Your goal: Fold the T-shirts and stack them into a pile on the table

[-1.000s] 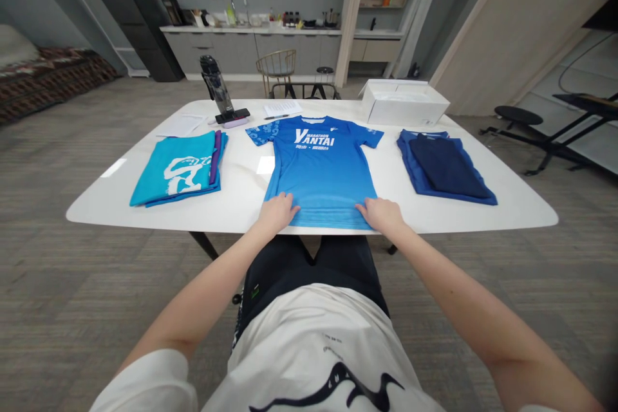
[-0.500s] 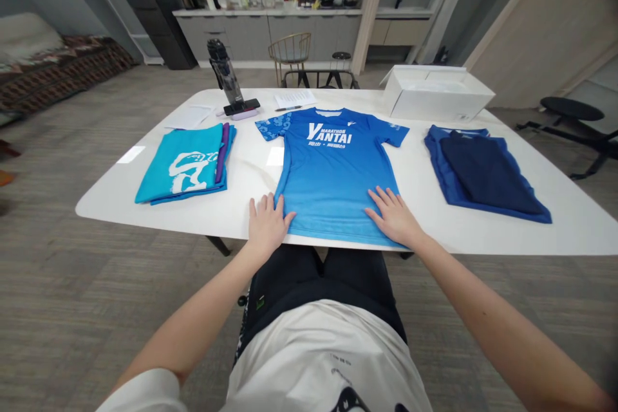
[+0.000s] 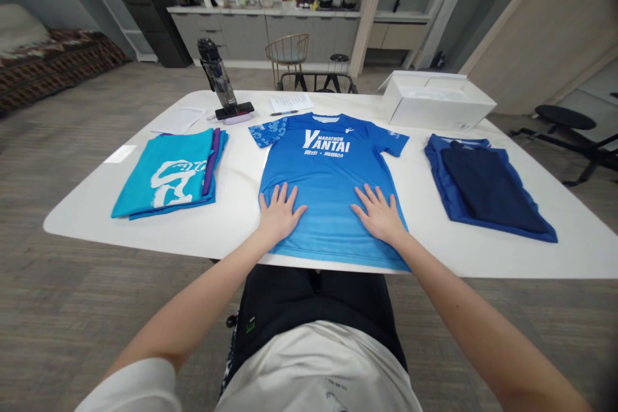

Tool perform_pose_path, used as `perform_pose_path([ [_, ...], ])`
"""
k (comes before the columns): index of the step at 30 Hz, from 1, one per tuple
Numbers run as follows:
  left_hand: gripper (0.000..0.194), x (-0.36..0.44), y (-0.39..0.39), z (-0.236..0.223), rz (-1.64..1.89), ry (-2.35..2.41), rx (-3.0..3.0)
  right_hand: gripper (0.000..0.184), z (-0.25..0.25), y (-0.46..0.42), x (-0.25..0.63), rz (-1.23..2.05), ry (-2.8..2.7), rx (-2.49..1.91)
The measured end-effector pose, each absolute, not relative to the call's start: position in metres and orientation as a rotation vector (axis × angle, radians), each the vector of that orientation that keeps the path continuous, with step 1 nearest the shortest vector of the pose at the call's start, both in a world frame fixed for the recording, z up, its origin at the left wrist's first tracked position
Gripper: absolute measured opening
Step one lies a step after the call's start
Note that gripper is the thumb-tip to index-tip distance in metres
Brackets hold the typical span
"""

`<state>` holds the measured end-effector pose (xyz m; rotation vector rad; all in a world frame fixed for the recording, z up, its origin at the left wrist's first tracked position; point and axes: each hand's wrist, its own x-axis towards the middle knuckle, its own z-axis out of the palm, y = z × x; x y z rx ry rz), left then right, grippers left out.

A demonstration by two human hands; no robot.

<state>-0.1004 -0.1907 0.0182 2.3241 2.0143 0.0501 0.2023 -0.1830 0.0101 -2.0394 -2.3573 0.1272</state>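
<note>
A bright blue T-shirt with white "YANTAI MARATHON" lettering lies spread flat, chest up, in the middle of the white table. My left hand rests flat on the shirt's lower left part, fingers spread. On the lower right part my right hand lies flat too, fingers apart. Neither hand holds anything. The shirt's hem reaches the table's near edge.
A folded turquoise and purple pile lies at the left, a folded navy and blue pile at the right. Behind stand a dark bottle, a phone, papers with a pen and an open white box.
Both hands have slid from the shirt's hem up onto its lower body, fingers now spread flat. The camera has shifted slightly.
</note>
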Motion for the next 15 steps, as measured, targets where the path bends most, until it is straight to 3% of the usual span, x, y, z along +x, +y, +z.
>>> perform_pose_path([
  [5,0.083,-0.130,-0.202,0.021,0.055,2.277,2.338,0.073,0.012,-0.191,0.224,0.073,-2.345,-2.067],
  [15,0.068,-0.078,-0.123,0.024,0.145,1.640,2.599,0.070,0.019,-0.108,0.173,0.166,-2.441,-1.932],
])
